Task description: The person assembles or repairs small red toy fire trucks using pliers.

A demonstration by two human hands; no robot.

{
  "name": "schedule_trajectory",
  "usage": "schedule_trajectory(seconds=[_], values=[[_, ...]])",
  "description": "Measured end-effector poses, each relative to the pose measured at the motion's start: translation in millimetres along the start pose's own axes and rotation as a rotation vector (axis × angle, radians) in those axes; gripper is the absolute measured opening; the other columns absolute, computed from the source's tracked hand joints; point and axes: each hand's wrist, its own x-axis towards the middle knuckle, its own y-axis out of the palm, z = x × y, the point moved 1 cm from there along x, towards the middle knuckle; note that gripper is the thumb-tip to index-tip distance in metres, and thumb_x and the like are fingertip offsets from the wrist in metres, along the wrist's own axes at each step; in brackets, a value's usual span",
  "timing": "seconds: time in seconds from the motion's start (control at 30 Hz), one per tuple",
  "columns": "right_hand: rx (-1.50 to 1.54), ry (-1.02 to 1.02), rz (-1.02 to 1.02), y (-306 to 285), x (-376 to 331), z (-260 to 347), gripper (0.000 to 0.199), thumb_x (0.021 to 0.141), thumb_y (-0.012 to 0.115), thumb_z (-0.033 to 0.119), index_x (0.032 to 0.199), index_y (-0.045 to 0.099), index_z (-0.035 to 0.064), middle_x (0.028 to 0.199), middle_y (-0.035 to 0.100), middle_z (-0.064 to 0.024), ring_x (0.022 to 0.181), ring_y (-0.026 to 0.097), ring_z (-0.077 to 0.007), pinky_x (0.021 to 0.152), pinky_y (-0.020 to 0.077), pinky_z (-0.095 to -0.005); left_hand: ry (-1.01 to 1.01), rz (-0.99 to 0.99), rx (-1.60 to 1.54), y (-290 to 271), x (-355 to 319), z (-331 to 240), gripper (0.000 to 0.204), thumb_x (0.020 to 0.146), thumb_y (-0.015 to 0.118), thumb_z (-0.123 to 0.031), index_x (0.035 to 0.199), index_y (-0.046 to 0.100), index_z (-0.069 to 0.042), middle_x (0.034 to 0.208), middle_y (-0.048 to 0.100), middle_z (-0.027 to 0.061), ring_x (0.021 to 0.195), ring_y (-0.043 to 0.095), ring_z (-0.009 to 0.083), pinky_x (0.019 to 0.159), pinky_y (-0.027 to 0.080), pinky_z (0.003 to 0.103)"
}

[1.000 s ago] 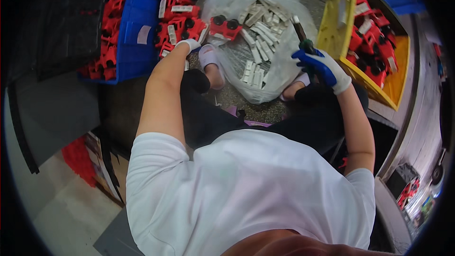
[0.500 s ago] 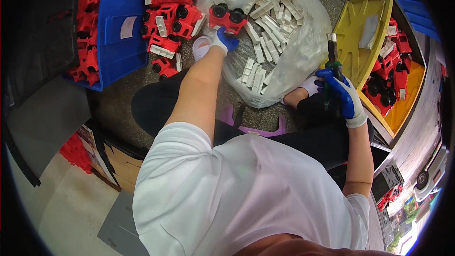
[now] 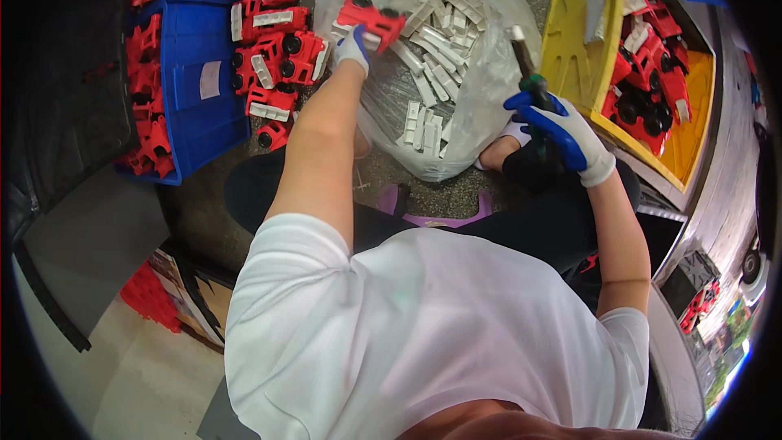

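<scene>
My left hand (image 3: pixel 353 50), in a white glove with blue-coated fingers, grips a red toy truck (image 3: pixel 368 19) with black wheels above the left side of a clear plastic bag (image 3: pixel 509 57). The truck is tilted and slightly blurred; a white piece shows on its near side. Several white strip-shaped plastic parts (image 3: pixel 442 73) lie in the bag. My right hand (image 3: pixel 562 132), gloved the same way, is closed round a hand tool (image 3: pixel 529 69) with a green-and-dark handle and a metal end pointing away from me. The tool's exact kind is unclear. It is apart from the truck.
Several red trucks with white parts (image 3: pixel 281 45) are piled on the floor left of the bag, beside blue bins (image 3: pixel 208 49) holding more red pieces. At right stands a yellow bin (image 3: pixel 570 41) with red trucks. A purple object (image 3: pixel 448 218) lies between my legs.
My left hand has moved a little left and away with the truck, which has turned. My right hand has brought the tool leftward, toward the bag. The whole view has shifted slightly.
</scene>
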Motion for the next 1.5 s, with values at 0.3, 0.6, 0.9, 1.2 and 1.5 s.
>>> schedule_trajectory(seconds=[0.3,0.6,0.9,1.2,1.5], values=[[-0.870,-0.894,0.301,25.9,23.3,-28.0,0.039,0.081,0.061,0.020,0.118,0.056,0.0103,0.118,0.056,-0.0141,0.094,0.057,-0.0336,0.085,0.0466,-0.0378,0.923,-0.165,1.923,21.1,-187.2,-34.0,0.045,0.067,0.078,-0.036,0.090,0.062,-0.001,0.097,0.061,0.0173,0.090,0.059,0.0306,0.080,0.046,0.039],[0.050,-0.320,-0.342,72.0,-5.0,-11.5,0.043,0.088,0.059,0.045,0.107,0.063,0.0066,0.088,0.061,-0.0058,0.072,0.058,-0.0150,0.061,0.0475,-0.0296,0.545,0.330,0.829,124.0,-326.6,-3.0,0.023,0.082,0.072,-0.011,0.101,0.064,-0.001,0.090,0.067,0.0027,0.077,0.060,0.0085,0.072,0.047,0.025],[0.528,-0.598,0.166,91.6,-6.9,-27.1,0.039,0.092,0.057,0.032,0.122,0.056,0.0077,0.107,0.060,-0.0063,0.091,0.061,-0.0125,0.069,0.0517,-0.0268,1.266,0.323,1.272,109.3,-400.5,7.2,0.049,0.081,0.067,-0.001,0.127,0.051,0.003,0.125,0.057,0.0146,0.119,0.053,0.0222,0.098,0.044,0.033],[-0.222,-1.181,0.182,105.8,13.8,-33.8,0.029,0.090,0.055,0.011,0.118,0.057,0.0059,0.106,0.062,-0.0052,0.092,0.062,-0.0124,0.075,0.0522,-0.0271,0.915,0.345,0.939,112.8,-421.3,16.6,0.091,0.082,0.073,-0.020,0.149,0.014,-0.002,0.149,0.029,0.0168,0.134,0.034,0.0257,0.111,0.026,0.035],[0.051,-0.390,0.346,106.6,-17.4,-17.1,0.038,0.092,0.052,0.035,0.115,0.059,0.0050,0.096,0.065,-0.0071,0.074,0.060,-0.0116,0.059,0.0458,-0.0249,0.128,0.589,0.297,77.5,-380.8,-8.3,0.061,0.093,0.059,-0.030,0.144,0.032,-0.008,0.142,0.041,0.0107,0.129,0.043,0.0265,0.108,0.034,0.042]])
